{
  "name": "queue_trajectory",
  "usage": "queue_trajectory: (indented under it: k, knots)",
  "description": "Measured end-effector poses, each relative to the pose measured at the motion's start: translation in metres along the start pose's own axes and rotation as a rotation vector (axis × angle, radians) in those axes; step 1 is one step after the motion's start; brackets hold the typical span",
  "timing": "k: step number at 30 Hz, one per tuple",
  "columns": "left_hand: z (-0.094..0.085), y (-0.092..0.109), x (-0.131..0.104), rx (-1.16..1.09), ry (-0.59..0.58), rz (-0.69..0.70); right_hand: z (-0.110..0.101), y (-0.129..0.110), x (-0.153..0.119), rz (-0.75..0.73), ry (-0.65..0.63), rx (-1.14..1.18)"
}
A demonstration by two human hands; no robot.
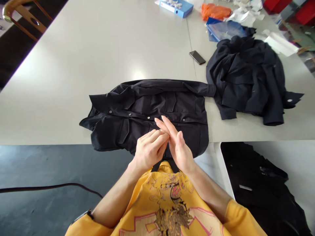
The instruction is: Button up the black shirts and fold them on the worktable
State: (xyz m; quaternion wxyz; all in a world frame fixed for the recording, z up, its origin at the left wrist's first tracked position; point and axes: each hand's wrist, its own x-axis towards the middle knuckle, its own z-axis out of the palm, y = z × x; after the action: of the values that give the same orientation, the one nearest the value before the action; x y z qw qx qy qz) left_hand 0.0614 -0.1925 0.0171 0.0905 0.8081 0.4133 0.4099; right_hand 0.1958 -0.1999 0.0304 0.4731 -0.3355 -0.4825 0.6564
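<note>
A black jacket (142, 101) with metal snaps lies flat along the table's near edge, its collar to the left and one sleeve stretched along the top toward the right. Above its lower front, my two hands touch each other. My left hand (151, 147) has its fingers curled against the fingers of the other hand; whether anything small is between them is hidden. My right hand (180, 149) has its fingers stretched out, pointing up and left, with the thumb raised. A second black jacket (246, 78) lies bunched at the right, touching the first one's cuff.
On the pale table (73, 65) lie a phone (197, 57), a blue box (177, 7), an orange bag (215, 12) and a blue folder (222, 30). More black clothing (261, 186) is below the table edge at right. A cable (61, 185) runs at lower left.
</note>
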Motion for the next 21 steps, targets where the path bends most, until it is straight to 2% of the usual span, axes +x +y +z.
queue_trajectory:
  k: [4,8,11,17,21]
  knots:
    - [0.001,-0.001,0.002,0.049,0.022,0.018,0.002,0.002,0.0,0.014,-0.001,0.069]
    - [0.005,-0.001,0.002,-0.023,0.098,-0.029,0.003,-0.001,0.004,0.038,0.011,0.195]
    - [0.008,-0.001,-0.001,-0.186,0.143,-0.129,0.002,-0.006,0.008,0.053,0.043,0.241]
    - [0.01,-0.001,-0.007,-0.622,0.185,-0.436,-0.003,-0.011,0.012,0.076,0.098,0.336]
    - [0.012,-0.003,-0.008,-0.823,0.228,-0.545,-0.006,-0.013,0.014,0.103,0.146,0.398]
